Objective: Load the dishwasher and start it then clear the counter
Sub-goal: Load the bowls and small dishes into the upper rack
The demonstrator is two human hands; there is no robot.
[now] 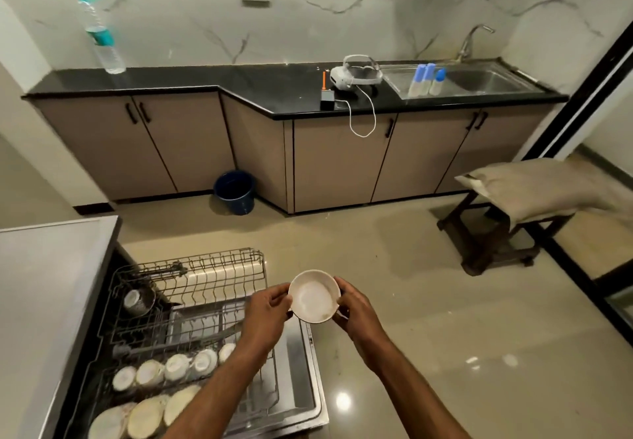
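In the head view, two bare forearms are seen nearest the camera, reaching forward from the lower edge. A small white bowl (314, 296) is held between both hands, above the front edge of the open dishwasher door (301, 363), with its inside turned towards the camera. The left hand (265, 315) is curled, and the left rim of the bowl is pinched by its thumb and fingers. The right hand (356, 312) is curled as well, and the right rim is gripped by its fingers.

Below the left forearm, the lower rack (144, 401) is pulled out; a row of small white bowls (171, 368) and a row of larger plates (147, 411) are stood in it. The upper rack (205, 277) is also pulled out, and one round dish (138, 300) is placed at its left side. A grey top surface (44, 288) is seen to the left of the racks.

Further away, a black counter (239, 84) is set along the marble wall. On it are seen a plastic water bottle (101, 36) at the left, a white headset (356, 73) with a cable, and a small dark box (327, 97). Blue-capped bottles (426, 78) are stood on the steel sink (479, 78) drainboard. A blue bucket (234, 192) is on the floor by the cabinets, and a wooden stool (513, 205) with a cushion is at the right.
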